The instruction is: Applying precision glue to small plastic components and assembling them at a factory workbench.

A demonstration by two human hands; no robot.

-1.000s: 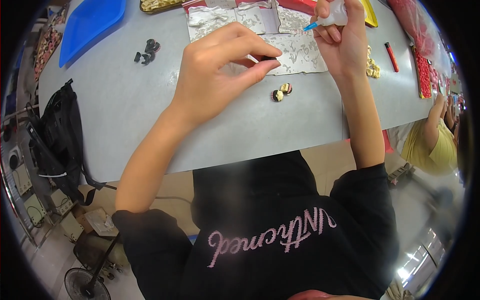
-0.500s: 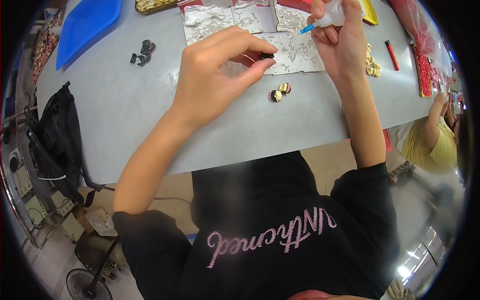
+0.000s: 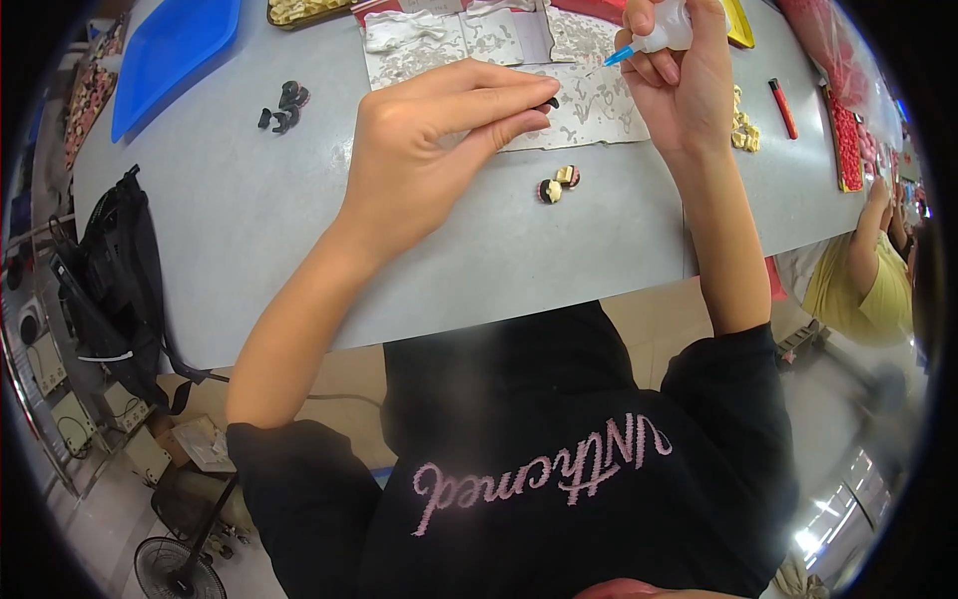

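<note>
Between the thumb and fingers of my left hand (image 3: pixel 429 135) a small black piece (image 3: pixel 552 103) is pinched, mostly hidden by the fingertips. My right hand (image 3: pixel 689 105) is wrapped round a white squeeze bottle (image 3: pixel 667 28) with a blue needle tip (image 3: pixel 619 56), which points left and down, apart from the black piece. Both hands are over a white board (image 3: pixel 589 105) marked with grey glue-like smears. Just nearer to me on the grey table lie two small black, pink and cream pieces (image 3: pixel 559 184). Several black pieces (image 3: pixel 286 108) lie left of my left hand.
A blue tray (image 3: pixel 180 60) stands at the table's far left, with a tray of cream pieces (image 3: pixel 309 8) farther back. Right of my right hand are loose cream pieces (image 3: pixel 743 125), a red pen-like stick (image 3: pixel 783 110) and a tray of red pieces (image 3: pixel 846 140). A black bag (image 3: pixel 110 280) hangs at the left edge.
My left fingers have closed further over the black piece, so less of it shows. The bottle and its tip have shifted slightly to the right.
</note>
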